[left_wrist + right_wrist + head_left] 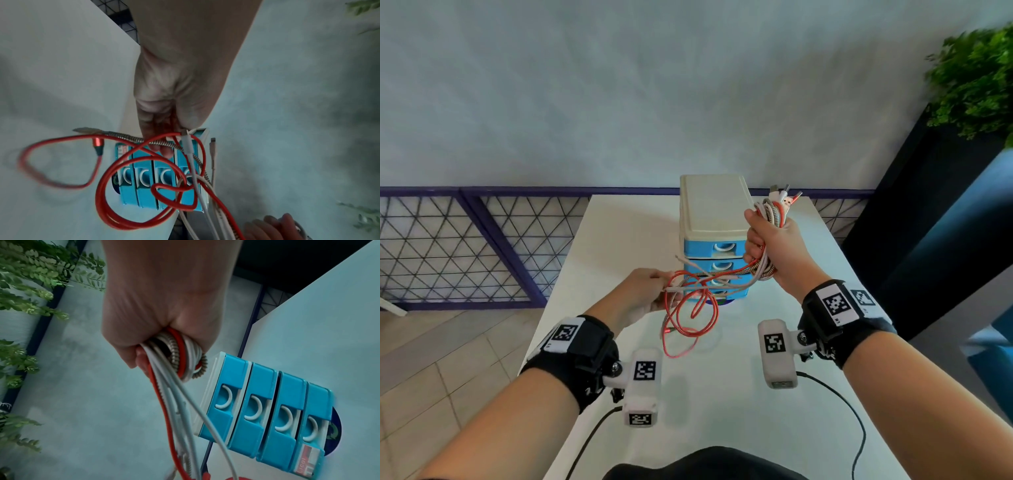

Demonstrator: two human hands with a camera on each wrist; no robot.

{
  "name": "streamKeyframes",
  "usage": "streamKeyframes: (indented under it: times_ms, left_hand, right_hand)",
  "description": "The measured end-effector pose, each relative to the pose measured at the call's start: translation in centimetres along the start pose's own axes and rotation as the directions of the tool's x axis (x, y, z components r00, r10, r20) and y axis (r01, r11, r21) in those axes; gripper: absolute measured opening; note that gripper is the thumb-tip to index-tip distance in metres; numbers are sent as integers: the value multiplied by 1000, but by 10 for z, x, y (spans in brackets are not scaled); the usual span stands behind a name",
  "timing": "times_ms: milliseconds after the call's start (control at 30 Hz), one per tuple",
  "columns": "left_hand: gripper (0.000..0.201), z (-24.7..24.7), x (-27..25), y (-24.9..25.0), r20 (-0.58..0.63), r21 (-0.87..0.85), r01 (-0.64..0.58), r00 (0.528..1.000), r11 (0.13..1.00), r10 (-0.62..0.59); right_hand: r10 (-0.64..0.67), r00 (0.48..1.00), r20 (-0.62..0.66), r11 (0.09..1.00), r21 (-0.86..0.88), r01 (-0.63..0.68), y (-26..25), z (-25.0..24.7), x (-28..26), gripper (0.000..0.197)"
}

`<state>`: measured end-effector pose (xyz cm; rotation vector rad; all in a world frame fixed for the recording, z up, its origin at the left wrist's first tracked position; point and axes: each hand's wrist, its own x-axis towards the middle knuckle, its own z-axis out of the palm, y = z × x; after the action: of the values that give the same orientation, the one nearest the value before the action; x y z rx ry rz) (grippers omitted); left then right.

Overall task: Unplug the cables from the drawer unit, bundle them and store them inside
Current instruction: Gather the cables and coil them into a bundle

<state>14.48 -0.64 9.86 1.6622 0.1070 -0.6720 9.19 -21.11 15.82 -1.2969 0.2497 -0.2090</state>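
The cables (709, 284) hang in the air in front of the drawer unit (714, 236), held tight in the right hand (770, 246)'s grip, loose ends pinched lower by the left hand (643, 291).

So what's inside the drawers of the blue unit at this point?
Cannot be seen: all four drawers of the drawer unit are shut, hiding their contents. The cables are outside it, gripped by the right hand, loose ends pinched by the left hand.
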Motion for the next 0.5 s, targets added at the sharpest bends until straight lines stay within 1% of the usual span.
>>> streamKeyframes:
  times_ms: [100,167,233,300,367,467,500]
  left_hand:
    - [22,6,1,-2,-66,-84,93,993,992,-99]
    - [22,11,-1,-2,-77,-160,145,984,977,-159]
    - [21,15,-3,-2,-93,-211,153,980,965,-175]
    - [18,17,-3,-3,-48,-200,136,988,970,-148]
    - [24,16,-6,-5,19,-197,117,993,973,-115]
    - [31,9,-6,-11,118,-300,89,991,950,-56]
    - [33,8,-7,-12,158,-304,83,987,949,-36]
  right_hand:
    - [-40,998,-40,999,-35,39,3,-1,1,28]
    - [-91,992,-93,995,-55,86,4,-1,3,29]
    - [-139,978,-158,989,-79,128,5,-2,6,34]
    - [-154,963,-221,986,-94,137,5,-2,7,34]
    - [-162,951,-263,986,-83,145,5,-3,9,30]
    - [-160,942,-295,986,-90,139,5,-4,11,29]
    - [-156,941,-299,986,-99,132,5,-5,12,28]
